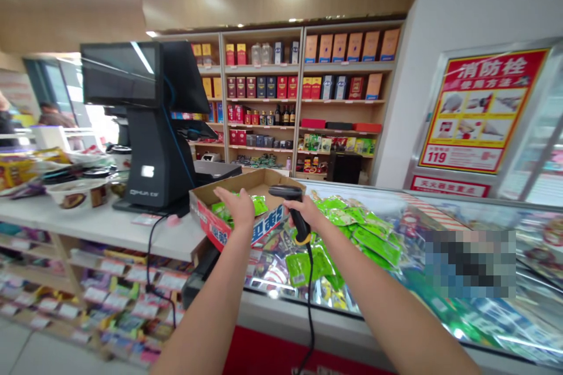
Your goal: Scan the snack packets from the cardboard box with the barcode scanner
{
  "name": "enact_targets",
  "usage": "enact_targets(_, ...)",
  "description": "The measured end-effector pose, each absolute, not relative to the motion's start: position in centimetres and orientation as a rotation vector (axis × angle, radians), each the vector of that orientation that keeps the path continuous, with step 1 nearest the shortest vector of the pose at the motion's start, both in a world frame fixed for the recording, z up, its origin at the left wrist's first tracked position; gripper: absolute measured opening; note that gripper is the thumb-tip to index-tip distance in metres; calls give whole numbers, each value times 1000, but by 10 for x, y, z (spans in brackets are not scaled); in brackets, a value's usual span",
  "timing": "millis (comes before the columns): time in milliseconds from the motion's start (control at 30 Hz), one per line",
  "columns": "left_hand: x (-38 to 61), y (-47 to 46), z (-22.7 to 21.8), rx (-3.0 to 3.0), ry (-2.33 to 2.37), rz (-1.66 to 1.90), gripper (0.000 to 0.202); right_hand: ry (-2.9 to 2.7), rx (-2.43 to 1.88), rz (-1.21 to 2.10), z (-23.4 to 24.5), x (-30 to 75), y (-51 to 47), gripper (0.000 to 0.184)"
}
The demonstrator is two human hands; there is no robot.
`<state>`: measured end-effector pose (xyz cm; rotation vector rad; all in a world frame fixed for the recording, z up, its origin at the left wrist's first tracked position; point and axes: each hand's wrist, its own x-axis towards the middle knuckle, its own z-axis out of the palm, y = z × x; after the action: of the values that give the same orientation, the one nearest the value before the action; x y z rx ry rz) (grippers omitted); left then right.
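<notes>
My right hand (305, 211) is wrapped round the handle of a black barcode scanner (300, 224), whose cable hangs down over the counter front. Stretched out flat, my left hand (240, 208) is over an open cardboard box (206, 214) with a red and blue printed side. Inside that box lie a few green packets (260, 205), partly hidden by the hand. I cannot tell whether the left fingers touch them. To the right of the scanner, a loose pile of green packets (373, 237) is spread on the glass counter (272, 293).
A black point-of-sale terminal (152, 152) stands on the white counter (99, 225) at the left, beside bowls and packaged goods. Shelves of boxes and bottles (264, 88) line the back wall. A red and yellow sign (484, 111) hangs at the right.
</notes>
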<state>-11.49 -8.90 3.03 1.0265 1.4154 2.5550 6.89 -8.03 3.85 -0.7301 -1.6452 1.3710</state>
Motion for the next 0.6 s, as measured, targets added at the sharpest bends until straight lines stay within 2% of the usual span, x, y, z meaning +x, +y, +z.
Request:
enact_targets(100, -91, -97, 28, 1195, 1326, 2623, 62, -1568, -749, 1361, 33, 84, -81, 21)
enact_targets(167, -71, -96, 24, 1458, 1232, 2482, 46, -1523, -762, 1337, 31, 100, -79, 20)
enact_targets(233, -51, -89, 17, 1765, 1308, 2128, 30, -1473, -797, 1310, 28, 119, -76, 20)
enact_targets(333, -27, -76, 7, 2100, 1655, 1354, 20, -1357, -879, 1275, 23, 145, -68, 19)
enact_targets(367, -21, -71, 4, 2143, 1772, 1104, 22, -1319, -891, 1267, 22, 153, -66, 19)
enact_targets(467, -8, -60, -5, 2152, 1987, 585, 52, -1255, -875, 1262, 15, 169, -61, 18)
enact_targets(533, -5, -52, -13, 2160, 2008, 451, 65, -1254, -856, 1267, 7, 174, -60, 19)
enact_targets(600, -6, -44, -24, 2138, 2000, 460, 70, -1265, -844, 1266, -2, 177, -58, 21)
